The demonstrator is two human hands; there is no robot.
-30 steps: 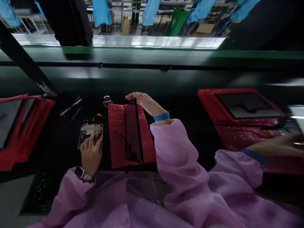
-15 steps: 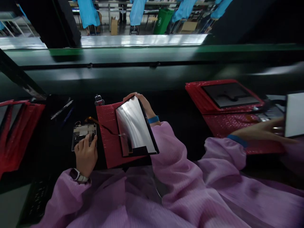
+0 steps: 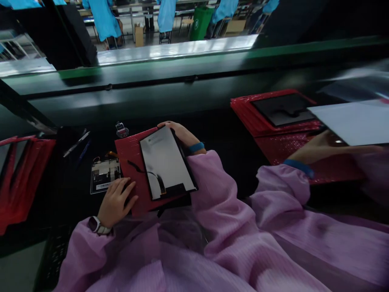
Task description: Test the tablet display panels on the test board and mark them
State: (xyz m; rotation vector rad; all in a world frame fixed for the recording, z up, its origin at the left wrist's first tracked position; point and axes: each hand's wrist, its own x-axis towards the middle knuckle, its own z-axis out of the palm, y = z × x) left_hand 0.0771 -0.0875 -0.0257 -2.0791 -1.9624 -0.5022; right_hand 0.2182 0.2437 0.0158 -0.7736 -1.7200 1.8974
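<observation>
My right hand [image 3: 179, 133] grips the top right edge of a display panel [image 3: 164, 158], fingers at its far corner. The panel's pale back faces up, tilted over a red bubble-wrap sleeve [image 3: 129, 152]. A dark ribbon cable [image 3: 156, 176] runs from the panel's lower part out to the left. My left hand [image 3: 117, 198], wearing a watch, has its fingers apart and lies at the sleeve's lower left edge. Just beyond its fingers is a circuit board assembly [image 3: 105, 174] with a white label strip. Whether the fingertips touch the board I cannot tell.
Red sleeves with panels [image 3: 26, 174] lie at the left, near pens [image 3: 77, 144]. A small metal-topped object [image 3: 122, 129] stands behind my sleeve. At right, a co-worker's hand [image 3: 322, 148] holds a white panel [image 3: 355, 121] near a red sleeve stack [image 3: 246, 113].
My left hand has moved off the circuit board, down and right to the sleeve's edge. The panel in my right hand has tilted, so its back shows matte. The co-worker's panel has swung left.
</observation>
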